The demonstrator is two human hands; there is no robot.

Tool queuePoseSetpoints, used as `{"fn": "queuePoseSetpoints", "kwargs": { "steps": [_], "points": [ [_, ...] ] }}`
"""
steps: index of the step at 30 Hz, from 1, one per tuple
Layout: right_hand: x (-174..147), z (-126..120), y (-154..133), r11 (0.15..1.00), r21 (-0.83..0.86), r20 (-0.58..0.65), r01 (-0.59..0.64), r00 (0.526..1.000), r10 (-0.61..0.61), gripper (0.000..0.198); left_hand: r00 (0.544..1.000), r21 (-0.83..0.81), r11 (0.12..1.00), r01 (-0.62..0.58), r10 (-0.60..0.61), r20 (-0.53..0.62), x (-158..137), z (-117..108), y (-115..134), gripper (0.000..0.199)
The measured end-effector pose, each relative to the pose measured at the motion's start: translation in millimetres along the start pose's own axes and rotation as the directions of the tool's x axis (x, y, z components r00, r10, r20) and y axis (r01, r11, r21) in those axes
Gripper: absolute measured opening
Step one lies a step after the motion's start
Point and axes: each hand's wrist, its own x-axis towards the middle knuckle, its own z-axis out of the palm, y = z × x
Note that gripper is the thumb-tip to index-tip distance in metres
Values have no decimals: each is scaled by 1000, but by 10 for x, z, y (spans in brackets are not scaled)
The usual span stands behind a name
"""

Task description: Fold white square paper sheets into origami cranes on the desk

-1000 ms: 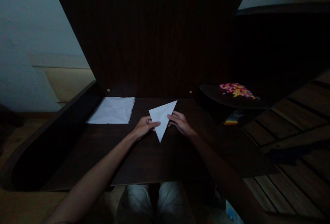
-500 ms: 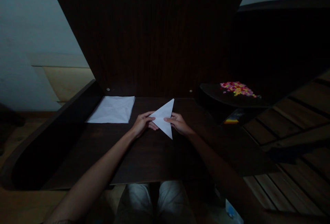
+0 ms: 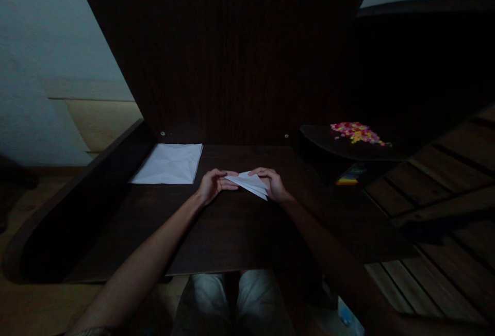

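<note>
Between my two hands is a folded sheet of white paper point(image 3: 250, 182), a narrow pointed shape with layered edges at its lower right. My left hand point(image 3: 214, 185) pinches its left tip, with the other fingers stretched behind and below it. At the paper's right end, my right hand point(image 3: 271, 181) grips the upper edge with fingers bent over it. The paper is held above the dark desk top point(image 3: 216, 233). A stack of creased white paper sheets point(image 3: 168, 165) lies on the desk to the left of my left hand.
A raised side edge point(image 3: 88, 197) bounds the desk on the left, and a tall dark panel point(image 3: 228, 57) stands behind. Small pink, red and yellow pieces point(image 3: 358, 134) lie heaped on a corner shelf point(image 3: 328, 137) at the right. Wooden slats point(image 3: 441, 171) show further right.
The paper has gone from a wide triangle facing me to a narrower, tilted shape with its layers showing. My right hand has turned and its fingers now curl over the top edge.
</note>
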Motion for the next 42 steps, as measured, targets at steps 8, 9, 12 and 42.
{"fn": "queuePoseSetpoints", "kwargs": {
  "steps": [8,9,12,42],
  "points": [
    [-12,-13,67,976,-218,83,28,996,-10,45,970,252,964,-84,137,-199,40,-31,-79,35],
    [-3,-26,92,956,-289,80,45,997,-22,45,967,303,949,-83,150,-208,49,-48,-87,32],
    [11,-50,135,858,-489,128,161,985,-112,41,947,585,802,-118,268,-177,59,-98,-87,19],
    [-41,-179,-63,236,-886,460,400,829,318,87,878,856,-220,-468,-6,479,-78,-169,-247,58]
  ]
}}
